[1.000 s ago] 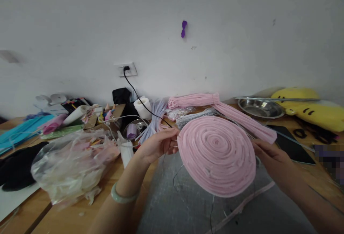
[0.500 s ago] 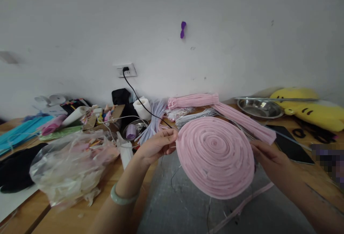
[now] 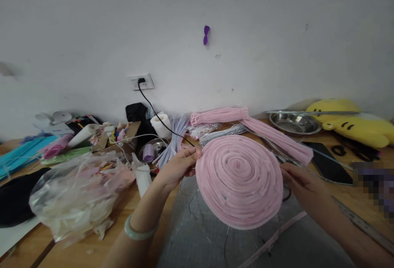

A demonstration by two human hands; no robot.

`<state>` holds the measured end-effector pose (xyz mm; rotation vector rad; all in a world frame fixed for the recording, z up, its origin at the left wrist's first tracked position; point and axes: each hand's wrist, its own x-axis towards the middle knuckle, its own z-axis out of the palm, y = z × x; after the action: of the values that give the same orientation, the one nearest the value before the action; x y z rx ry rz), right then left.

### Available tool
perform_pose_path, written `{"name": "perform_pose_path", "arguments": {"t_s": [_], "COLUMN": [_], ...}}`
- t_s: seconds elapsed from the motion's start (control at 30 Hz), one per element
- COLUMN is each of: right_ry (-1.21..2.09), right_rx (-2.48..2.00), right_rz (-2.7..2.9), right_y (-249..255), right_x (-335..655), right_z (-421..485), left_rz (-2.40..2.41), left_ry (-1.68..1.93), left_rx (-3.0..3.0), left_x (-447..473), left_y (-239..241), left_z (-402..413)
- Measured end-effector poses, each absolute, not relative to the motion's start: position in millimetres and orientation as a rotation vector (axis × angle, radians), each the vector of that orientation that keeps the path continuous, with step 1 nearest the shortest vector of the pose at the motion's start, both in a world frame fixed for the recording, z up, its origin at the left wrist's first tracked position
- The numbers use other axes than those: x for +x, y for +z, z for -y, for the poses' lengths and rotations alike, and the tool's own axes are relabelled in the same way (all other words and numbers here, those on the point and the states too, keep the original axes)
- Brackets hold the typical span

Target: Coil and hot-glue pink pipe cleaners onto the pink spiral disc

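Observation:
A round pink disc coiled from fuzzy pipe cleaners (image 3: 239,182) is held up above a grey mat (image 3: 191,239), its spiral face tilted towards me. My left hand (image 3: 181,164) pinches the disc's left edge between thumb and fingers. At the opposite edge, my right hand (image 3: 303,177) grips the rim, with its fingertips partly hidden behind the disc. Thin dark wires hang below. On the mat under the disc lies a loose pink pipe cleaner strip (image 3: 273,239).
Bundles of pink pipe cleaners (image 3: 218,115) lie by the wall. A plastic bag of scraps (image 3: 80,194) sits left. Right are a steel bowl (image 3: 294,123), a yellow plush toy (image 3: 351,122) and a dark phone-like slab (image 3: 331,163). A black cord (image 3: 160,116) runs from the wall socket.
The disc and both hands have shifted slightly left in view, along with a small shift of the whole scene. Both hands keep their hold on the rim.

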<state>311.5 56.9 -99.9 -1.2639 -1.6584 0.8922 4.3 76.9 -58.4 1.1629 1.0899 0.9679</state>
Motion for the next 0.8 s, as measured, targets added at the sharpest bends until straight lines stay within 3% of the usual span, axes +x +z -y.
{"name": "perform_pose_path", "arguments": {"t_s": [0.37,0.53,0.7,0.8], "right_ry": [0.871,0.901,0.940,0.983], "right_rx": [-1.042,-0.964,-1.069,-1.101], "right_rz": [2.124,2.236,2.070,1.861], "right_y": [-54.9,-65.7,-79.5,-86.0], "right_x": [281.3,256.7,253.9,253.0], "right_z": [-24.0,-16.3,-7.6,6.5], "left_rz": [-1.342,-1.467,-1.585,-1.498], "left_ry": [1.299,1.336,1.409,1.188], "left_rx": [1.417,1.602,1.823,2.174], "left_x": [-17.6,-29.6,-39.2,-22.7], "left_y": [-34.8,-24.5,-17.0,-9.5], "left_z": [-93.8,-107.7,-53.0,-12.3]}}
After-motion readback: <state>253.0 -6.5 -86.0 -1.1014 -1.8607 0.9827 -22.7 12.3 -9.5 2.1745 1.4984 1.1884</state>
